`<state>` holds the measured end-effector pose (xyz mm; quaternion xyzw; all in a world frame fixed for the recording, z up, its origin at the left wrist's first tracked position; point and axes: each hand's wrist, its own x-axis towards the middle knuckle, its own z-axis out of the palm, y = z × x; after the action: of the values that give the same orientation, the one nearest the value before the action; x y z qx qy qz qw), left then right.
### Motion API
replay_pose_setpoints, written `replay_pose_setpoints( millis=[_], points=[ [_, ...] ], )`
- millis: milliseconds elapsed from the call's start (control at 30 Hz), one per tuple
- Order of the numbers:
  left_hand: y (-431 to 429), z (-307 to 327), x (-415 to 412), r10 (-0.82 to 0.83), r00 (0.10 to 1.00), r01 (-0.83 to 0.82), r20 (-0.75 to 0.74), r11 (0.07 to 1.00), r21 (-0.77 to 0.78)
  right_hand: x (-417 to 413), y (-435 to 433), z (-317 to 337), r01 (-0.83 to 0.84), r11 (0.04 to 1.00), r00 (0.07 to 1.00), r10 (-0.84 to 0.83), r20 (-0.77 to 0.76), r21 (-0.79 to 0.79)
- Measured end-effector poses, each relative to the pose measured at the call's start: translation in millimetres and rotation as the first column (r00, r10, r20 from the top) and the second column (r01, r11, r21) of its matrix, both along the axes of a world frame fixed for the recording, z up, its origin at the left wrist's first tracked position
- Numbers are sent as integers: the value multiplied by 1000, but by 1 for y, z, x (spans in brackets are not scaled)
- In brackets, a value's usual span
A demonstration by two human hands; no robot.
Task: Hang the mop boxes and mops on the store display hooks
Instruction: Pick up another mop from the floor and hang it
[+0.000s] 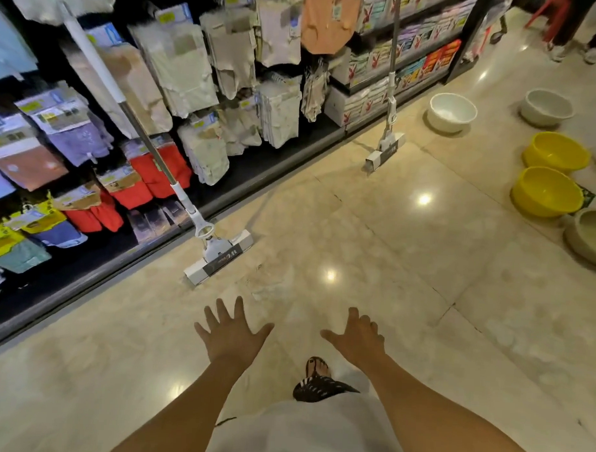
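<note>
Two mops lean against the display rack with their heads on the floor. The near mop (218, 253) has a white and grey boxed head, and its long handle (125, 108) slants up to the left across the hanging packets. The far mop (384, 151) stands further down the aisle, its handle nearly upright. My left hand (230, 335) and my right hand (355, 337) are stretched out low over the floor, short of the near mop. Both have spread fingers and hold nothing.
The rack (194, 70) on the left holds several hanging clothing packets, with boxed goods on shelves (407, 57) further back. Basins stand on the floor at right: white (451, 112), yellow (546, 192) and grey-green (590, 236). Another person's legs (580, 36) show top right. My sandalled foot (318, 378) is below.
</note>
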<state>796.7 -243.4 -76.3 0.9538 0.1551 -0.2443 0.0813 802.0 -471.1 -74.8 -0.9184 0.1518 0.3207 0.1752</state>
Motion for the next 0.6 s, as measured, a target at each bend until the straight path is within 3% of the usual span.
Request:
replay_pose_setpoints(
  millis=[200, 400, 600],
  points=[
    [-33, 14, 60, 54, 998, -55, 28, 998, 21, 86, -16, 4, -135, 991, 991, 135, 11, 19],
    [1, 26, 113, 218, 971, -221, 99, 975, 20, 155, 12, 5, -251, 967, 968, 250, 18, 51],
    [43, 11, 154, 316, 948, -317, 38, 948, 12, 217, 63, -7, -301, 950, 953, 302, 4, 79]
  ],
)
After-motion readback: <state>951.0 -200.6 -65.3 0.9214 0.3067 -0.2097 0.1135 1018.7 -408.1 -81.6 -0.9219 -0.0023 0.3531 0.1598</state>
